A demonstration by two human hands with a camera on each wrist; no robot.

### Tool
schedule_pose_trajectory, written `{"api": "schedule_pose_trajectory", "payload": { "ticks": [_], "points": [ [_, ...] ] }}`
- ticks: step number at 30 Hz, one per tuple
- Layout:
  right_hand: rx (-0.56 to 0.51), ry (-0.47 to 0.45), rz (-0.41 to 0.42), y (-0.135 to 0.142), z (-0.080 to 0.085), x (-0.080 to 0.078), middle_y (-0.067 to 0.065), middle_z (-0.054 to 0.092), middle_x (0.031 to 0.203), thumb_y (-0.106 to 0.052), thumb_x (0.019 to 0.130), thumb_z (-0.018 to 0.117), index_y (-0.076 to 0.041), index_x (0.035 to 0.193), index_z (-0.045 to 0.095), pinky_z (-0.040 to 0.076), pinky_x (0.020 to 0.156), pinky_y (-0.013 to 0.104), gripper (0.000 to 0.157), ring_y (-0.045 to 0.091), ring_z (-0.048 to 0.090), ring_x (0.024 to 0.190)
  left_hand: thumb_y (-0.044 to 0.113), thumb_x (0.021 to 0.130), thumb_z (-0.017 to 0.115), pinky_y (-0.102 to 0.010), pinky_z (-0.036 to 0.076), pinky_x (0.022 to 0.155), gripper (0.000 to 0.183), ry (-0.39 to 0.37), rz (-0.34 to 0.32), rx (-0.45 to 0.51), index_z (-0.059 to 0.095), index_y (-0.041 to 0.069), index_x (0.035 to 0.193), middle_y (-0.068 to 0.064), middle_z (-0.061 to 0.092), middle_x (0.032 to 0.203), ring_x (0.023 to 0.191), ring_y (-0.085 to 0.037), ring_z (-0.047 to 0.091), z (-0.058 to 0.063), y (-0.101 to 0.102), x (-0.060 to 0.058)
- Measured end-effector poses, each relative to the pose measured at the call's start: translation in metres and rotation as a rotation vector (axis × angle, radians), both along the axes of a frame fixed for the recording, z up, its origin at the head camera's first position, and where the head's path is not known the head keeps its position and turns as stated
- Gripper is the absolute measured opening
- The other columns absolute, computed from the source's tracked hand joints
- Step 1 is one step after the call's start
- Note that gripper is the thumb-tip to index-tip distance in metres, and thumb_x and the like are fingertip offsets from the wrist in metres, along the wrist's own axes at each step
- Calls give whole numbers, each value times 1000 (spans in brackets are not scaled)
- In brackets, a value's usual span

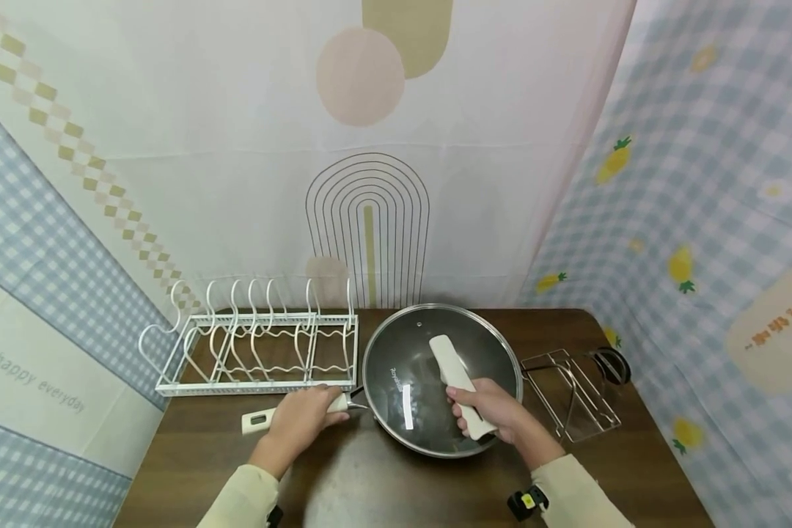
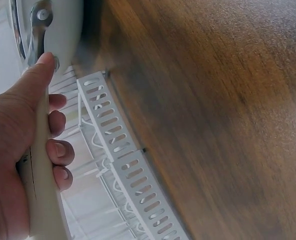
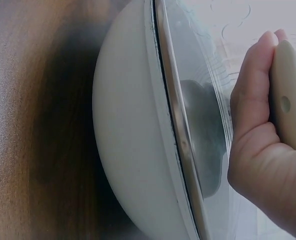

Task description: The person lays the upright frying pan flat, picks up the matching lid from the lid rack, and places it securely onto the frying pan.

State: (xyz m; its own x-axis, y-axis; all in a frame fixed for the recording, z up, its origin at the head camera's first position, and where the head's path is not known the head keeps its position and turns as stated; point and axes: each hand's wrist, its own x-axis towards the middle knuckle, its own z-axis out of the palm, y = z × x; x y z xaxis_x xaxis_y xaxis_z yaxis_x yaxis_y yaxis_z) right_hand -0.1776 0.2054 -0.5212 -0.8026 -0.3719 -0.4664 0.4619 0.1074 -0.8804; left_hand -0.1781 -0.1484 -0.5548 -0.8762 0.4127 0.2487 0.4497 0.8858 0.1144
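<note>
In the head view, a wok with a steel-rimmed glass lid (image 1: 402,359) on it is at the middle of the table. The right wrist view shows the wok's pale rounded side (image 3: 123,115), with the lid's rim along its edge. My left hand (image 1: 299,422) grips the wok's long cream handle (image 1: 256,421); its thumb lies along the top near the metal joint (image 2: 39,30). My right hand (image 1: 485,409) holds the cream bar handle (image 1: 445,356) on top of the lid, fingers wrapped around it. Part of the wok's body is hidden under the lid in the head view.
A white rack (image 1: 257,391) with several curved wire dividers stands at the left, just behind my left hand. To the right of the wok is a metal wire stand (image 1: 605,420) with a black looped part (image 1: 623,367). Patterned cloths (image 1: 237,183) hang behind and at both sides.
</note>
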Motion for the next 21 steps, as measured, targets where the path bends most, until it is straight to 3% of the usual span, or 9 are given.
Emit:
{"api": "schedule_pose_trajectory", "payload": {
  "ticks": [12, 21],
  "points": [
    [-3, 3, 6, 0, -2, 0, -1, 58, 68, -31, 95, 60, 0, 100, 52, 51, 50, 26, 32, 10, 56, 53, 55, 74, 73, -36, 38, 42, 40, -4, -2, -10, 50, 22, 76, 4, 59, 65, 54, -24, 59, -4, -1, -2],
    [-24, -6, 22, 1, -1, -5, 2, 64, 72, -30, 95, 60, 5, 104, 54, 56, 55, 28, 37, 11, 64, 58, 53, 73, 74, -35, 36, 40, 40, 54, -5, -11, 52, 21, 78, 2, 58, 65, 50, -23, 56, 0, -2, -3]
  ]
}}
